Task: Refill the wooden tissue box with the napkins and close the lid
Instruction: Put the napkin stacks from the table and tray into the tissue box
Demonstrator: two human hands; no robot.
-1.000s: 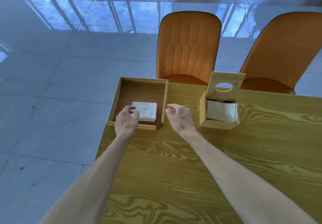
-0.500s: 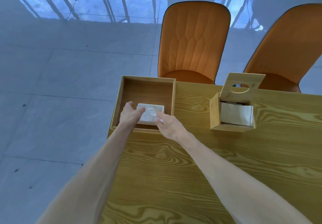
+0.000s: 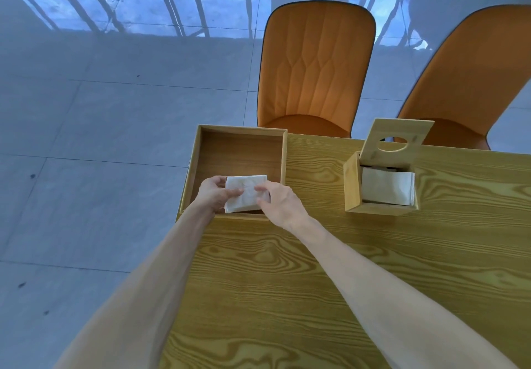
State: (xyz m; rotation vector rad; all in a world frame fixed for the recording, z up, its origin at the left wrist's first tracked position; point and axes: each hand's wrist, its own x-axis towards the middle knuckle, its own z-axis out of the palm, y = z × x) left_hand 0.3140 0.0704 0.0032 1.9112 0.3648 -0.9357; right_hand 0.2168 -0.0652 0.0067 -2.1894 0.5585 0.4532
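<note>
A white stack of napkins [image 3: 246, 193] sits at the front of an open wooden tray [image 3: 240, 150] at the table's left corner. My left hand [image 3: 214, 195] grips the stack's left side and my right hand [image 3: 280, 203] grips its right side, thumbs on top. To the right stands the wooden tissue box [image 3: 352, 187] with white napkins [image 3: 386, 189] inside. Its lid [image 3: 398, 141], with an oval hole, is tipped up and back.
The wooden table [image 3: 344, 282] ends at its left edge just beside the tray, with grey tiled floor [image 3: 100, 167] beyond. Two orange chairs [image 3: 316, 67] stand behind the far edge, the second chair [image 3: 474, 81] behind the tissue box.
Both hands moved from the tray's front edge onto the napkin stack and closed on its two sides. The stack's near edge looks slightly raised. The camera view shifted.
</note>
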